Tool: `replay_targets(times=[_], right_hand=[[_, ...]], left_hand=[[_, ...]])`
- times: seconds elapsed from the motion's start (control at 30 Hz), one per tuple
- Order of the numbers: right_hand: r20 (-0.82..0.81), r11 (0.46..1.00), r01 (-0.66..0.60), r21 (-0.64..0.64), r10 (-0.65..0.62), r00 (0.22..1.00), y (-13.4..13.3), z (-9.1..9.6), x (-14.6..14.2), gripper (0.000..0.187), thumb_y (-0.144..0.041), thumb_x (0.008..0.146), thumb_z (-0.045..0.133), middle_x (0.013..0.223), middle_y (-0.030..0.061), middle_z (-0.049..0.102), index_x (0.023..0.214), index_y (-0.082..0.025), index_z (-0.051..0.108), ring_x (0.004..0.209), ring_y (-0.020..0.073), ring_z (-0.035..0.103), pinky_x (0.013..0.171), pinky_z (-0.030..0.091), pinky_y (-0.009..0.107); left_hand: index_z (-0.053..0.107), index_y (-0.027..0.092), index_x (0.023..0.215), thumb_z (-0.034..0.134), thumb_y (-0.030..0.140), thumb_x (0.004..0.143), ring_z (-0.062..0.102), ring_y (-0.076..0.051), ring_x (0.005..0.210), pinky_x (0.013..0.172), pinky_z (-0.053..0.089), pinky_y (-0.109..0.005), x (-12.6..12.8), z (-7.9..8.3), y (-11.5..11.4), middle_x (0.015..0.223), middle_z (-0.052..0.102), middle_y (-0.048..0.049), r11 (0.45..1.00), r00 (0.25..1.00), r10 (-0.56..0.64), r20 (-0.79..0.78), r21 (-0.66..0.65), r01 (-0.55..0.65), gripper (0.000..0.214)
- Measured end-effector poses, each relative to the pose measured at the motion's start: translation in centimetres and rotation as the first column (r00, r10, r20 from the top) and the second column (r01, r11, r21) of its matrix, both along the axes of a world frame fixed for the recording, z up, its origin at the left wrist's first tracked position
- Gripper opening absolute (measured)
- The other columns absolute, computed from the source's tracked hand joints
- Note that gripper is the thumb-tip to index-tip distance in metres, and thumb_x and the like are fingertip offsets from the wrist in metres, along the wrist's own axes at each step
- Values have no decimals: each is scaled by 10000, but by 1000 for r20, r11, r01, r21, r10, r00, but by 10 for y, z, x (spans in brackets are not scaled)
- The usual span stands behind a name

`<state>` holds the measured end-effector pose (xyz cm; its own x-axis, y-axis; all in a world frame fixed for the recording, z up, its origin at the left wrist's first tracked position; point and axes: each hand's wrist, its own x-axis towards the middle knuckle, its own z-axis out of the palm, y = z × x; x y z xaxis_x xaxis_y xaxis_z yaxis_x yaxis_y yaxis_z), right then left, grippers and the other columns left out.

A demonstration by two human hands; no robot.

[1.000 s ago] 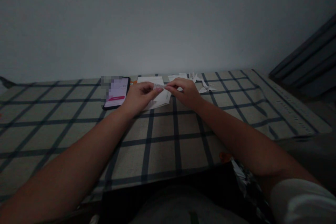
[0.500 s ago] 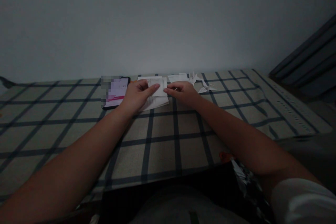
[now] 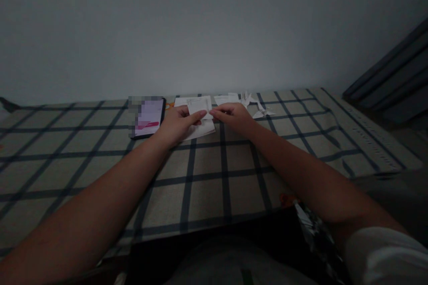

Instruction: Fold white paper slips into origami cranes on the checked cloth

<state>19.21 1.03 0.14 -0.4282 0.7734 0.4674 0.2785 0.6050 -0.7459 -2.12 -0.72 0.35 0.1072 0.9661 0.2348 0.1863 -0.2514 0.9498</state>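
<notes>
A small white piece of paper (image 3: 199, 107) is held up between both hands, its folded layers too dim to make out fully. My left hand (image 3: 180, 121) pinches its left and lower part, thumb on top. At the right corner, the thumb and fingertips of my right hand (image 3: 232, 115) close on the same paper. Beneath lies a larger white sheet (image 3: 202, 130), partly covered by my left hand. A phone (image 3: 149, 118) with a lit screen rests just left of my left hand.
Two folded paper cranes (image 3: 248, 99) and a paper scrap (image 3: 225, 99) lie beyond my right hand. A checked cloth (image 3: 207, 173) covers the table, which meets a plain wall (image 3: 214, 31). Dark curtain folds (image 3: 397, 67) hang at the right.
The paper has turned and tilted between my fingers. My left thumb has slid slightly right, closer to my right fingertips. The picture on the phone screen has changed.
</notes>
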Motion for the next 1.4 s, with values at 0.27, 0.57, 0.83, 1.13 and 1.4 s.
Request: replay_targets(times=[0.27, 0.57, 0.83, 1.13, 1.4], right_hand=[[34, 964, 69, 258, -81, 996, 0, -1, 0, 281, -385, 904, 715, 899, 60, 776, 1042, -151, 786, 736, 139, 645, 735, 505, 293], [70, 863, 109, 493, -164, 984, -6, 2, -2, 207, -349, 973, 638, 854, 53, 720, 972, -165, 732, 742, 151, 596, 763, 472, 307], [89, 827, 85, 555, -161, 983, -11, 4, -2, 167, -284, 989, 585, 865, 50, 699, 930, -175, 697, 835, 171, 602, 819, 444, 321], [180, 795, 46, 605, -193, 964, -15, 6, -3, 202, -265, 999, 531, 843, 55, 683, 902, -184, 688, 830, 179, 578, 807, 423, 328], [221, 794, 17, 608, -189, 957, -17, 8, -3, 276, -332, 1028, 493, 888, 75, 702, 902, -181, 687, 886, 191, 597, 818, 433, 330]], left_hand=[[719, 162, 795, 912, 458, 608, 618, -135, 547, 548, 519, -278, 4, 0, 5, 728, 740, -62, 991, 963, 45, 265, -135, -9, 400], [703, 174, 857, 840, 368, 740, 643, -133, 569, 558, 540, -280, 6, 1, 5, 822, 762, -63, 982, 948, -25, 318, -169, 82, 265], [716, 146, 858, 871, 207, 671, 588, -66, 531, 519, 507, -168, 14, 13, -7, 766, 745, -21, 938, 859, 19, 512, -305, 162, 251], [718, 120, 825, 946, 248, 576, 580, -72, 569, 574, 492, -187, 13, 11, -10, 738, 726, -30, 934, 882, -23, 470, -304, 186, 362], [700, 122, 774, 932, 247, 560, 584, -75, 566, 585, 486, -194, 10, 10, -8, 694, 709, -22, 931, 907, 2, 422, -332, 152, 339]])
